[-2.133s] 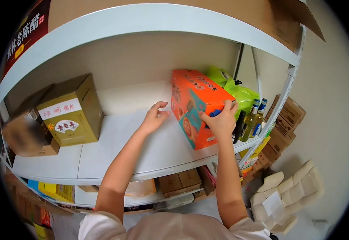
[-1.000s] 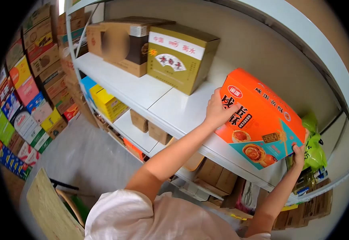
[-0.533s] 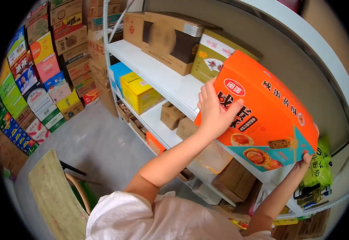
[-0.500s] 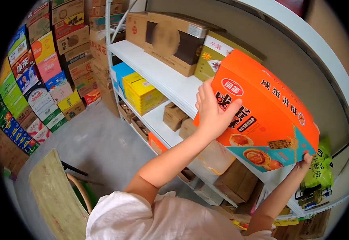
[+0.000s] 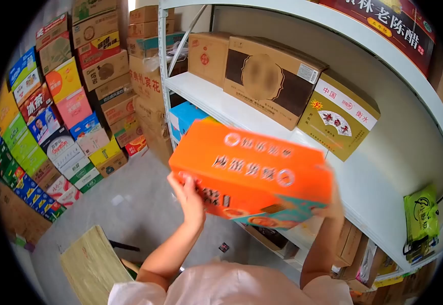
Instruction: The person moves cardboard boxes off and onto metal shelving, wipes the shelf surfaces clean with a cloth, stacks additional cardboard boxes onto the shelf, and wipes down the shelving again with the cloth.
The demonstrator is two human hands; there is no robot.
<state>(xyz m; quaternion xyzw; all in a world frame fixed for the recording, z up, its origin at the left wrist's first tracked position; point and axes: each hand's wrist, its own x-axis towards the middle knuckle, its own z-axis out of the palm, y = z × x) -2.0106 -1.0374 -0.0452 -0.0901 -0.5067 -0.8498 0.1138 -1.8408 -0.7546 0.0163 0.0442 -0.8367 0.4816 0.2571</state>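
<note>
A large orange carton [image 5: 252, 162] with Chinese lettering, a teal corner and pastry pictures hangs in the air before me, slightly blurred. My left hand [image 5: 188, 201] grips its left end, thumb on the front face. At the right end my right hand [image 5: 333, 203] holds on, its fingers smeared and partly hidden. Behind the carton runs the white upper shelf [image 5: 201, 94]. On it stand a plain brown box [image 5: 209, 58], a brown and black box [image 5: 267, 79] and an olive-gold box [image 5: 338, 114].
Stacked colourful cartons [image 5: 59, 127] line the left wall. A wooden board or seat [image 5: 94, 256] is at lower left on the grey floor [image 5: 145, 203]. A green bag [image 5: 420, 213] lies at the shelf's right end. A dark red box [image 5: 389, 25] sits on the top shelf.
The orange carton has moved left and down, away from the shelf, and turned so its top shows more. Both hands still hold it. The view has shifted, uncovering the olive-gold box.
</note>
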